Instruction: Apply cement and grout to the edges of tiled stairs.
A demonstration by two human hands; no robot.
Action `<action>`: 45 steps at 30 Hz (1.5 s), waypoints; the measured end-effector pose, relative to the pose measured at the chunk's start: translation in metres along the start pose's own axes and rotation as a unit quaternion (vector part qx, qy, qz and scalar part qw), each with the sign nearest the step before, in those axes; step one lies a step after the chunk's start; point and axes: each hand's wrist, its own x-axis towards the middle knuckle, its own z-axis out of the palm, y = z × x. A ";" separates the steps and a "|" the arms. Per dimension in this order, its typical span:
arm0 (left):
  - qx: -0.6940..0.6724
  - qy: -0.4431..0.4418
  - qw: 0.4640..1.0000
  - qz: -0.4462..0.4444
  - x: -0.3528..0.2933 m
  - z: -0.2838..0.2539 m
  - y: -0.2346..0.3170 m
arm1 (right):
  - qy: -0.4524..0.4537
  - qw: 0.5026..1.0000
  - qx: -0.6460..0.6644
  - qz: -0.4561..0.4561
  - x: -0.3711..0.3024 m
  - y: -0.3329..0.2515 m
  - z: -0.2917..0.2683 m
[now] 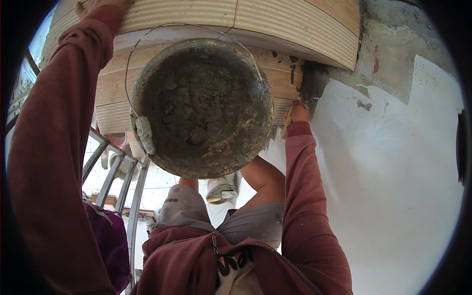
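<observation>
A large round bucket (268, 105), crusted with cement and fitted with a thin wire handle, stands in front of me. Grey wet mortar (196, 98) lies inside it. My left hand (98, 5) reaches to the far left, over a ribbed tile step; the top edge cuts it off, and the fingers that show are apart. Close to the right wall, beside the bucket, my right hand (300, 113) is closed on a narrow tan tool (285, 128) that looks wooden. The rest of that tool is hidden or too small to make out.
Tiled stairs (290, 22) with ribbed edges rise ahead. Along the right runs a white wall (383, 167), with bare grey cement (388, 29) above. A metal railing (110, 172) and a purple bag (108, 241) are at my left. Another bucket (220, 189) sits below.
</observation>
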 end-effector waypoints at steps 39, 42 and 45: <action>-0.028 -0.025 0.999 -0.008 -0.006 -0.006 0.002 | -0.204 0.925 -0.147 -0.286 -0.231 -0.076 -0.020; -0.024 -0.018 1.000 -0.001 -0.008 -0.008 0.003 | -0.200 0.750 -0.438 -0.453 -0.241 -0.106 0.002; -0.017 -0.031 0.999 -0.001 -0.008 -0.012 0.002 | -0.176 0.583 -0.589 -0.531 -0.230 -0.125 0.038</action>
